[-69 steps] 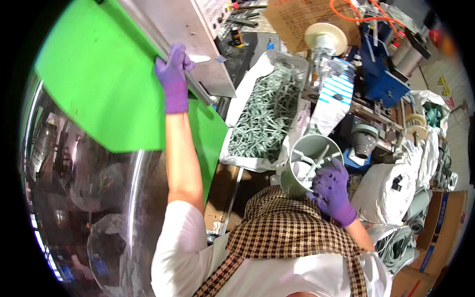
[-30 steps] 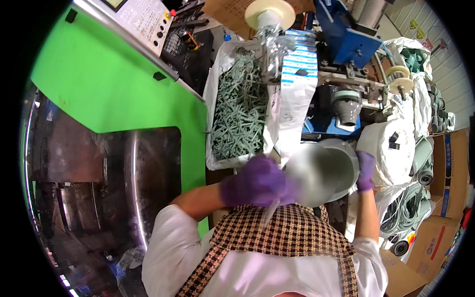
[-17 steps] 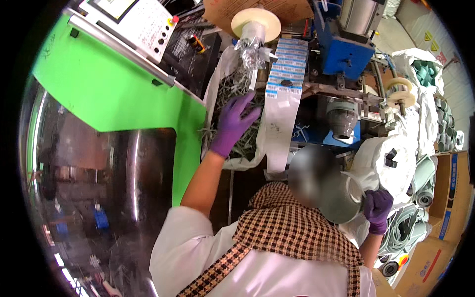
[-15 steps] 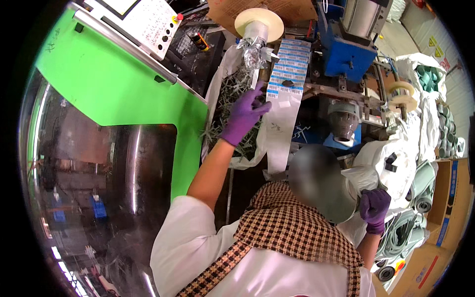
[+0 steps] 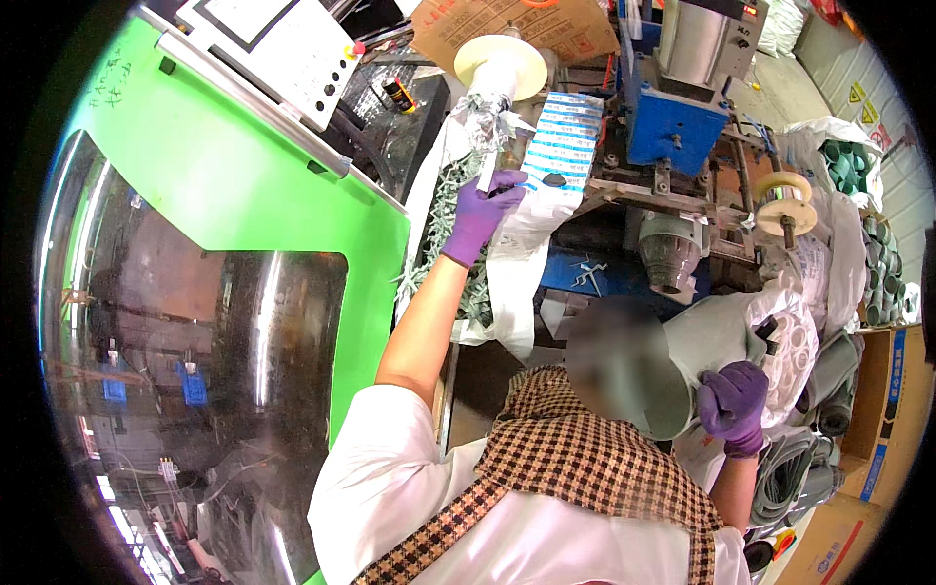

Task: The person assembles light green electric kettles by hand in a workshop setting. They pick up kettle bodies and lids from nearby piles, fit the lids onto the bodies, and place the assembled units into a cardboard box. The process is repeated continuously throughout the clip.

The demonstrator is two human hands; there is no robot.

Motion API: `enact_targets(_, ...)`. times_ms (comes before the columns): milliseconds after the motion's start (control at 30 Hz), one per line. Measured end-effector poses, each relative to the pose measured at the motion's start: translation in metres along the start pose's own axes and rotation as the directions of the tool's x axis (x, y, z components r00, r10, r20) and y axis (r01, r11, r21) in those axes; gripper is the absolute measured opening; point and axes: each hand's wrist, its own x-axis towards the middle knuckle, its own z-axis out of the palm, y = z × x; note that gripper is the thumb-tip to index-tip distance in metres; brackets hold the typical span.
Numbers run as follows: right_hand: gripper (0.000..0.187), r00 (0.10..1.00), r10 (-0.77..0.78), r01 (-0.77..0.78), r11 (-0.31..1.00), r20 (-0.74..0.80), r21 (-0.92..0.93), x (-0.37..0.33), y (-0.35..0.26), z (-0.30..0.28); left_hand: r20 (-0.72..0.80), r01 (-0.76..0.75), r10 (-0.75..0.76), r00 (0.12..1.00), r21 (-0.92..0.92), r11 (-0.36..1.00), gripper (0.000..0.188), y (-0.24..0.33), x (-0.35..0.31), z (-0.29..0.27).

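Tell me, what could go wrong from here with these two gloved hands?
The left hand is at a strip hanging from the cream spool, which might tear or twist. The label sheet lies close beside, so a sideways brush could shift it. The closed right hand seems to hold the grey fitting at one end only, so it may tip.

Pipe (image 5: 673,398): grey, broad cylinder, near side, just right of centre; lies tilted, left end too blurred to read. Roll (image 5: 507,66): far, centre, cream flange, shiny crinkled film bunched on its near side. Strip (image 5: 487,172): pale, narrow, hangs below the roll, slightly slanted.
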Motion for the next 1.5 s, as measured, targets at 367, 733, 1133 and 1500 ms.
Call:
enact_targets(367, 0.025, 0.953, -0.276, 0.295, 0.940, 0.126, -0.173, 0.036, -0.098, 0.026, 0.018, -0.261, 0.263, 0.965, 0.218, 0.940, 0.024, 0.026, -0.063, 0.019)
enact_targets(733, 0.018, 0.894, -0.349, 0.421, 0.868, 0.280, -0.263, 0.037, -0.229, 0.084, 0.799, 0.481, -0.314, 0.513, 0.036, 0.876, 0.021, 0.084, -0.104, 0.100)
enact_targets(1133, 0.018, 0.986, 0.144, -0.143, 0.990, -0.082, 0.015, -0.037, -0.317, 0.133, 0.908, -0.172, -0.122, 0.400, 0.205, 0.964, 0.037, 0.095, -0.179, 0.130)
enact_targets(1500, 0.005, 0.200, 0.419, -0.904, 0.427, -0.886, -0.003, -0.274, -0.418, 0.068, 0.973, -0.099, 0.004, 0.229, 0.019, 0.995, 0.032, -0.013, -0.292, 0.199)
